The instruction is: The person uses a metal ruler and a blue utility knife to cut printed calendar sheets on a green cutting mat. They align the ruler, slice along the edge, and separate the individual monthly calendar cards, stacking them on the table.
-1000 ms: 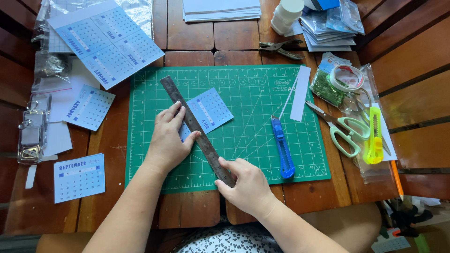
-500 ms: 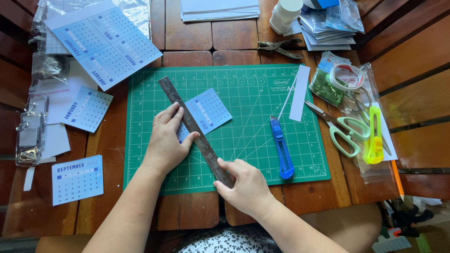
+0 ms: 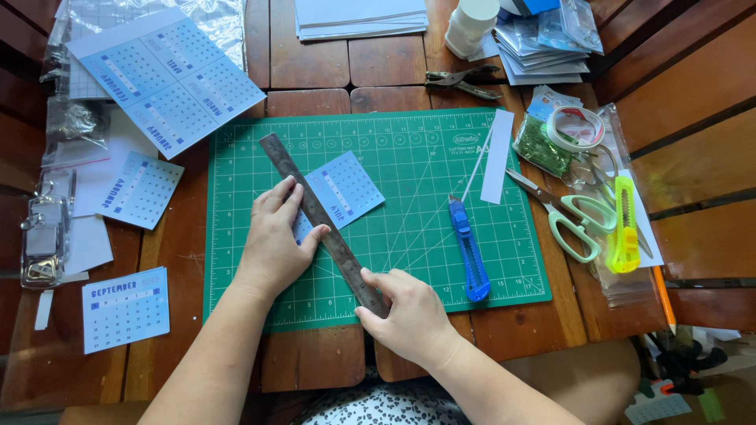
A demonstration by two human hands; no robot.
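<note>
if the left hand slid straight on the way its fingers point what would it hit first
The left hand lies flat on the green mat, fingers aimed up and right, already against the metal ruler. Past the ruler, the small blue calendar card would likely come first.

**Tally on the wooden table**

One green cutting mat [image 3: 425, 149] lies on the table. One metal ruler [image 3: 319, 216] lies across it. Two hands are in view: the left hand [image 3: 276, 240] and the right hand [image 3: 409, 311]. There are two utility knives, one blue [image 3: 470, 252] and one yellow-green [image 3: 624, 228]. One pair of scissors [image 3: 571, 216] and one pair of pliers [image 3: 461, 80] show. Small calendar cards number three: one on the mat [image 3: 346, 187], two left of it [image 3: 142, 189] [image 3: 126, 308]. One large uncut calendar sheet [image 3: 165, 75], one white paper strip [image 3: 498, 156], one white bottle [image 3: 471, 25] and one tape roll [image 3: 576, 130] complete the count.
</note>
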